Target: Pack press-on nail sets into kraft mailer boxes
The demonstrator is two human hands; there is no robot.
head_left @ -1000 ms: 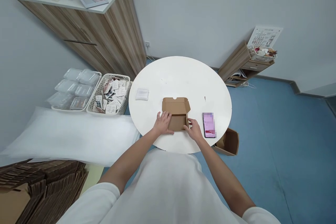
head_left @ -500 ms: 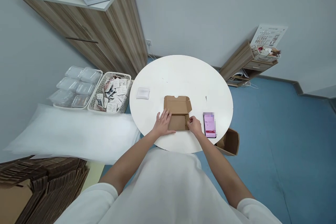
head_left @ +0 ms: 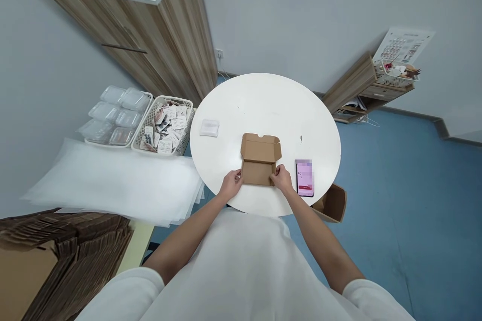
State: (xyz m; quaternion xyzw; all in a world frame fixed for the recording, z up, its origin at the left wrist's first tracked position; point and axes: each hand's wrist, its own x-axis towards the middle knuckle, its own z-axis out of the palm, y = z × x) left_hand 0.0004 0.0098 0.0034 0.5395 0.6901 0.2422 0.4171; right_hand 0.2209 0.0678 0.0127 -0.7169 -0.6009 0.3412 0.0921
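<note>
A small brown cardboard box [head_left: 259, 160] sits open on the round white table [head_left: 263, 105], its lid flap standing up at the far side. My left hand [head_left: 230, 185] grips the box's near left corner with curled fingers. At the near right corner my right hand [head_left: 281, 179] is closed on the box's side. A phone [head_left: 304, 177] with a pink screen lies just right of my right hand. A small clear packet [head_left: 209, 127] lies on the table to the left of the box.
Left of the table stand a white basket of small packets [head_left: 165, 130] and a tray of clear plastic cases [head_left: 113, 116], with white foam sheets [head_left: 109, 185] in front. Flat cardboard [head_left: 56, 256] is stacked at lower left. An open carton [head_left: 331, 203] sits on the blue floor.
My left hand slid off the box's base to its near left corner. My right hand closed on the right side wall. The view shifted slightly.
</note>
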